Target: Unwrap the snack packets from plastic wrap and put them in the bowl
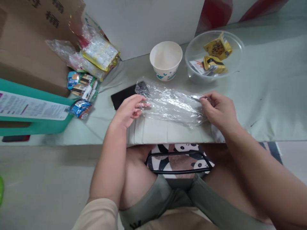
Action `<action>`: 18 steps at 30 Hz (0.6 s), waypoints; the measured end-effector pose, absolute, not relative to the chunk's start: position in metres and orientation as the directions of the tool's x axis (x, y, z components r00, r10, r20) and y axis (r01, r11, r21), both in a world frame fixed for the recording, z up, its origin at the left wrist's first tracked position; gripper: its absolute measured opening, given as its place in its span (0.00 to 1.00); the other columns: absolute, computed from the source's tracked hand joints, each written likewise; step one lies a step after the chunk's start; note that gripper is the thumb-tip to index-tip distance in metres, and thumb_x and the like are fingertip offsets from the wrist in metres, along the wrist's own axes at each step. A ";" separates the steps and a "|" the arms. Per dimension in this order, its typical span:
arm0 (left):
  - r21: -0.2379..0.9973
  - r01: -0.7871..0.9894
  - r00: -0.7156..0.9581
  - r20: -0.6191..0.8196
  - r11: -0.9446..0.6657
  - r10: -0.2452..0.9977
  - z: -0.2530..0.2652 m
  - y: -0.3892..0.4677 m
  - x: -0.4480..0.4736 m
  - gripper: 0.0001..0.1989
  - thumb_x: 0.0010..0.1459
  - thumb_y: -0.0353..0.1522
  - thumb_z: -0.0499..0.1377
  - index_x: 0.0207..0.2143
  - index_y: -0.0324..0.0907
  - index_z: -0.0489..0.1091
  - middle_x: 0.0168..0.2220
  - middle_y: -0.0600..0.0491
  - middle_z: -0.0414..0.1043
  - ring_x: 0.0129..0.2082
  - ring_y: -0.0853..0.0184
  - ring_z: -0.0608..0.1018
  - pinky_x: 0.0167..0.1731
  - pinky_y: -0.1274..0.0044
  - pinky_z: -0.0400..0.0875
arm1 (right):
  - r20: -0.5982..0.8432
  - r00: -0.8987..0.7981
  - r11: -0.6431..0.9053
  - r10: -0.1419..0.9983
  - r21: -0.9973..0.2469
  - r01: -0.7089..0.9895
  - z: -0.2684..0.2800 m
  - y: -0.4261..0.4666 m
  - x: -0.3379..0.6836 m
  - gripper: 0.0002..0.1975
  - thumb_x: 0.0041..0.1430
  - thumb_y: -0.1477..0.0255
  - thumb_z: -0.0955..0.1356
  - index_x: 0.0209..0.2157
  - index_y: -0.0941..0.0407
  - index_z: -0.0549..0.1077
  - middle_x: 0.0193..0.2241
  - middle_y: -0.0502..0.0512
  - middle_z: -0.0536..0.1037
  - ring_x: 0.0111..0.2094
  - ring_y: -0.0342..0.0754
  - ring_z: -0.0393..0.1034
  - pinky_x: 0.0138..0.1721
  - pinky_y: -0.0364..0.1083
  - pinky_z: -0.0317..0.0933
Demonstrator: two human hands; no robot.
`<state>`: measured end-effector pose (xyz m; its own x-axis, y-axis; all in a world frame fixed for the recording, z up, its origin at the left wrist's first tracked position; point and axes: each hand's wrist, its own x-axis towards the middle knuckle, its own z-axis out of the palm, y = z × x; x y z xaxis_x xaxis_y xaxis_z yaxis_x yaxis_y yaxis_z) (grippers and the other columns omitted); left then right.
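A crinkled clear plastic bag stretches between my two hands above the table's front edge. At its left end, my left hand has its fingers curled in on the plastic, and a small reddish piece shows at the fingertips. My right hand pinches the bag's right end between thumb and fingers. A small silvery-white piece sticks out from that pinch; its kind is unclear. Partly under the bag's left end lies a black phone.
Behind the bag stand a white paper cup and a clear plastic bowl with yellow snack packets. At left are packaged snacks, small packets, a green container and a cardboard box. A white box borders the back.
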<state>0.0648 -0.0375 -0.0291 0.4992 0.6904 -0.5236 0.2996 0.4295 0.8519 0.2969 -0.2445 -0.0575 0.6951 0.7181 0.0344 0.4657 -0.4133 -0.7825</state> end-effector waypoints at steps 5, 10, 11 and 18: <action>0.866 0.327 0.493 -0.498 0.378 0.714 -0.033 -0.045 0.070 0.09 0.48 0.35 0.69 0.28 0.39 0.76 0.31 0.46 0.79 0.16 0.80 0.63 0.14 0.84 0.45 | 0.356 0.616 -0.361 0.702 -0.568 0.739 -0.050 -0.251 0.280 0.16 0.60 0.66 0.69 0.49 0.54 0.74 0.46 0.65 0.75 0.48 0.60 0.71 0.48 0.58 0.64; 0.871 0.326 0.492 -0.488 0.367 0.721 -0.031 -0.046 0.074 0.09 0.48 0.36 0.66 0.26 0.38 0.76 0.31 0.47 0.79 0.15 0.82 0.61 0.13 0.85 0.45 | 0.288 0.349 -0.204 0.892 -0.434 0.877 -0.058 -0.241 0.249 0.14 0.65 0.62 0.66 0.48 0.52 0.75 0.47 0.63 0.77 0.50 0.61 0.68 0.52 0.58 0.59; 0.867 0.325 0.496 -0.495 0.376 0.713 -0.029 -0.046 0.075 0.09 0.47 0.36 0.66 0.26 0.38 0.76 0.30 0.47 0.78 0.14 0.81 0.61 0.12 0.84 0.44 | 0.257 0.329 -0.202 0.909 -0.418 0.886 -0.061 -0.237 0.245 0.15 0.64 0.62 0.67 0.49 0.52 0.75 0.48 0.62 0.77 0.51 0.61 0.68 0.52 0.57 0.58; 0.878 0.264 0.470 -0.479 0.400 0.741 -0.023 -0.046 0.076 0.11 0.40 0.28 0.64 0.31 0.41 0.72 0.25 0.52 0.77 0.13 0.81 0.58 0.13 0.85 0.42 | 0.119 0.314 -0.245 0.942 -0.393 0.886 -0.067 -0.228 0.244 0.08 0.66 0.67 0.66 0.38 0.53 0.77 0.44 0.59 0.80 0.49 0.58 0.68 0.49 0.55 0.55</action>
